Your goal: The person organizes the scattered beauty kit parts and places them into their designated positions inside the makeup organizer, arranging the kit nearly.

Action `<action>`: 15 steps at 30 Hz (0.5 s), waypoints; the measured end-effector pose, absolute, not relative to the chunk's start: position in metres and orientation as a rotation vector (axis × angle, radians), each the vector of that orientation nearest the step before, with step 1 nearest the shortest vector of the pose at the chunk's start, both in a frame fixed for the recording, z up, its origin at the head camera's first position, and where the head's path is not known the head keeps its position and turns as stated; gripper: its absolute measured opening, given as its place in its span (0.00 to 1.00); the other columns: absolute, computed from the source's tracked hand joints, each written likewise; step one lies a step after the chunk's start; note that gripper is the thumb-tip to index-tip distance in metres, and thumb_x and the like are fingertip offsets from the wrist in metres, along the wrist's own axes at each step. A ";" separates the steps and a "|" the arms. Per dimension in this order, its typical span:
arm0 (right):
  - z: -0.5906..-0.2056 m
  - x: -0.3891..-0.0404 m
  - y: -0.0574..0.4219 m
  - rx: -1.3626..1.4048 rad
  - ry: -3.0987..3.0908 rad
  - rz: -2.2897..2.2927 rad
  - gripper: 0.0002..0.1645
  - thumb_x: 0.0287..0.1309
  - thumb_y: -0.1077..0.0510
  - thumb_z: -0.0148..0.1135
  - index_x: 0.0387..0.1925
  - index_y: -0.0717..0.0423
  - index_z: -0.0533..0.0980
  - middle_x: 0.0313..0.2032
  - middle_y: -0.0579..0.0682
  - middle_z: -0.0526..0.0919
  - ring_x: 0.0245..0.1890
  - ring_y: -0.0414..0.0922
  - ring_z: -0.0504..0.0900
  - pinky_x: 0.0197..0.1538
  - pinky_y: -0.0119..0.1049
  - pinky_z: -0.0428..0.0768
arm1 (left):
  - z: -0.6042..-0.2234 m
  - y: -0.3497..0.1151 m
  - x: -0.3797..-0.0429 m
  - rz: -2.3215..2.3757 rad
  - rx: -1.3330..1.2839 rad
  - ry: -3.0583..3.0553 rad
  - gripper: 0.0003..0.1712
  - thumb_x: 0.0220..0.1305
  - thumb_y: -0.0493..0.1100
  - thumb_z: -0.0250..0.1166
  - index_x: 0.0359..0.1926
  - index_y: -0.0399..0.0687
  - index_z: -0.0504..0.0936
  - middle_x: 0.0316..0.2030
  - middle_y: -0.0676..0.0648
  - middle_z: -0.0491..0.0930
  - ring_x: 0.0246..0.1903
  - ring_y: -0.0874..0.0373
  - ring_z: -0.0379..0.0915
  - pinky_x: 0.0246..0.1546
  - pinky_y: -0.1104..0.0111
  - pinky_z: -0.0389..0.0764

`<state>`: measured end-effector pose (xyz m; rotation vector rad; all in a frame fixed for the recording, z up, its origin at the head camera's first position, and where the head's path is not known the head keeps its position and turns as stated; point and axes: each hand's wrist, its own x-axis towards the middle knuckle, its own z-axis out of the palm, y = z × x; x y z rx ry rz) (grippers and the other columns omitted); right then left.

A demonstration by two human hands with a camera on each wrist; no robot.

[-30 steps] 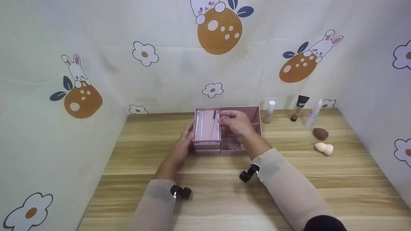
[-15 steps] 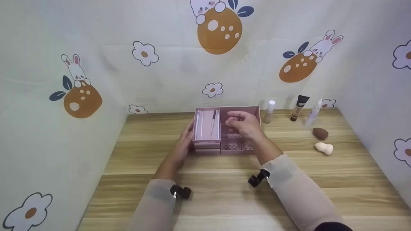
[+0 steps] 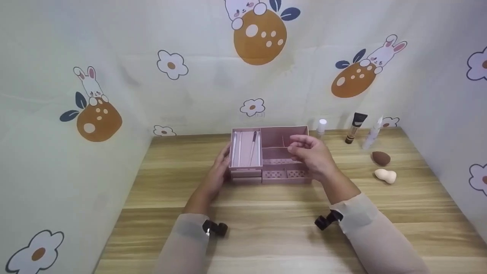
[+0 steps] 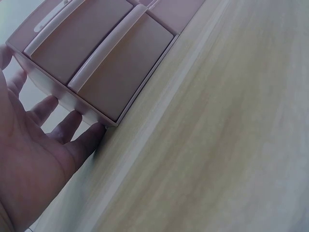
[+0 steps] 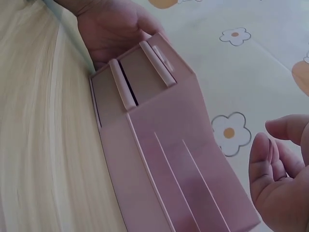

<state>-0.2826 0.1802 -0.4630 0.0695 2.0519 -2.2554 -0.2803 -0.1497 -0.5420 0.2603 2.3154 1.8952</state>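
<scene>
A pink desk organizer (image 3: pixel 272 140) stands on the wooden table, with a shallow top tray at its left and divided compartments at its right. In that tray lie a slim dark-tipped brush (image 3: pixel 253 146) and thin pale sticks (image 3: pixel 236 148). My left hand (image 3: pixel 215 177) rests against the organizer's left side, and the left wrist view shows its fairly straight fingers (image 4: pixel 67 126) touching the wall beside two drawers (image 4: pixel 128 63). Over the organizer's right edge hovers my right hand (image 3: pixel 314 156), fingers loosely bent. Nothing shows between its thumb and fingers in the right wrist view.
Right of the organizer stand a white-capped bottle (image 3: pixel 322 126), a black-capped tube (image 3: pixel 354 127) and a white pointed tube (image 3: pixel 373 134). Nearer lie a brown makeup sponge (image 3: pixel 381 158) and a cream one (image 3: pixel 385 176). A patterned cloth (image 3: pixel 205 91) hangs behind and at the sides.
My right hand has moved from the top tray rightward across the compartments to the organizer's right edge. The brush stays in the tray, and my left hand has kept its place.
</scene>
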 end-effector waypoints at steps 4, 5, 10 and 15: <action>-0.464 -0.277 0.200 0.064 2.056 -2.287 0.20 0.63 0.69 0.72 0.55 0.54 0.83 0.36 0.41 0.87 0.34 0.38 0.85 0.42 0.30 0.89 | -0.542 -0.149 -0.280 1.889 0.245 2.321 0.31 0.81 0.71 0.44 0.80 0.93 0.53 0.85 0.63 0.51 0.87 0.50 0.39 0.85 0.36 0.40; -0.464 -0.276 0.205 0.057 2.060 -2.293 0.20 0.64 0.69 0.72 0.56 0.57 0.82 0.36 0.41 0.87 0.35 0.37 0.86 0.43 0.30 0.89 | -0.542 -0.149 -0.279 1.885 0.244 2.323 0.31 0.81 0.72 0.44 0.81 0.93 0.53 0.85 0.63 0.51 0.87 0.50 0.39 0.85 0.36 0.40; -0.466 -0.269 0.226 0.047 2.041 -2.324 0.18 0.64 0.71 0.69 0.52 0.53 0.84 0.36 0.42 0.86 0.36 0.37 0.86 0.45 0.32 0.91 | -0.544 -0.150 -0.280 1.878 0.242 2.333 0.32 0.81 0.71 0.43 0.82 0.90 0.52 0.85 0.64 0.51 0.87 0.49 0.39 0.85 0.36 0.40; -0.466 -0.263 0.244 0.029 2.052 -2.345 0.19 0.66 0.73 0.66 0.46 0.44 0.85 0.36 0.42 0.86 0.37 0.37 0.86 0.43 0.30 0.90 | -0.544 -0.151 -0.281 1.858 0.247 2.349 0.30 0.81 0.71 0.43 0.80 0.95 0.53 0.85 0.65 0.51 0.87 0.50 0.39 0.85 0.36 0.40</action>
